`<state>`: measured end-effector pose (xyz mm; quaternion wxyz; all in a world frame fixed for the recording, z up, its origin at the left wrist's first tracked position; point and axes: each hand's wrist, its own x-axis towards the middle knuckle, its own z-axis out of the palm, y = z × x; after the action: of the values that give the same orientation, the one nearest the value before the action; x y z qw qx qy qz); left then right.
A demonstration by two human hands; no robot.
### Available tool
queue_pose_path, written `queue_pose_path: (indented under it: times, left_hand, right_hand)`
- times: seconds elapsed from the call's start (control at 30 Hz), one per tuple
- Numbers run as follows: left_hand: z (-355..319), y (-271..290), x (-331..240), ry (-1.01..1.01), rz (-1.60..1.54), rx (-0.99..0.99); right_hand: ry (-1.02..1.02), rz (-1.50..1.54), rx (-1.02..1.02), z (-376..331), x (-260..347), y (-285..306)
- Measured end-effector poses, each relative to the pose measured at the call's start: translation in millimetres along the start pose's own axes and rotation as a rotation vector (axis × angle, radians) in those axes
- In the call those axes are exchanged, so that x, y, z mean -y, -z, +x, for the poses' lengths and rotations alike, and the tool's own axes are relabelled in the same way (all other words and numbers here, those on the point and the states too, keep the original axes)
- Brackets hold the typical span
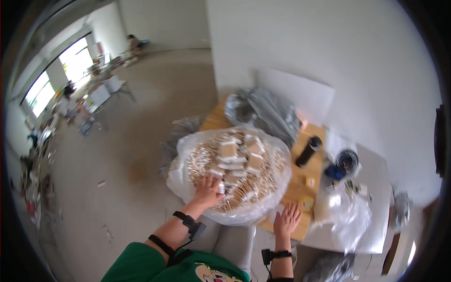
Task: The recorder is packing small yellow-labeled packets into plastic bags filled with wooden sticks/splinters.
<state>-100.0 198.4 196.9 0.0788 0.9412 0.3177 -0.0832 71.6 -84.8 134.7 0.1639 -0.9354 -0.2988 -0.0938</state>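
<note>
A large clear plastic bag [183, 185], its mouth spread wide, is full of loose cotton swabs [246, 195] with brown sticks and white tips. On top of the swabs lie several small packs of swabs [229, 149]. My left hand [209, 191] rests on the near left part of the heap, fingers stretched out; its fingertips are blurred against the swabs, and no held thing shows. Right of the bag, my right hand [287, 219] is flat with fingers extended at the near part of the wooden table [297, 175], beside a small yellow packet [306, 203].
Behind the bag sits a grey plastic bag [268, 113]. A black bottle [308, 151] stands on the wood. Further right, a white table [378, 174] bears a small fan [347, 161] and crumpled clear bags [345, 211]. Other people [73, 105] are far left, near the windows.
</note>
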Motion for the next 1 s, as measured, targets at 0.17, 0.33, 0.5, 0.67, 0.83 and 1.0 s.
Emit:
queue_pose_path:
  times: [0.17,0.33,0.5,0.67,0.83,1.0]
  left_hand:
    - [-13.6,6.5,9.5,0.098,-0.098,0.088]
    - [-10.7,4.2,9.4,0.100,-0.143,0.092]
    - [-1.6,3.7,3.9,0.109,-0.135,0.096]
    - [0.7,4.3,8.5,0.115,-0.159,0.139]
    - [3.5,0.1,4.4,0.069,-0.189,0.112]
    - [0.6,-8.9,6.4,0.055,-0.233,0.055]
  right_hand:
    - [0.063,0.034,0.149,-9.7,20.2,-17.0]
    - [0.096,0.041,0.128,-8.8,14.1,-27.1]
    - [0.098,0.034,0.105,-7.8,13.4,-24.5]
    - [0.046,-0.008,0.132,-4.5,10.6,-31.5]
    - [0.059,-0.219,0.089,-7.7,10.0,-3.4]
    - [0.189,-0.389,0.094,-9.0,39.5,44.5]
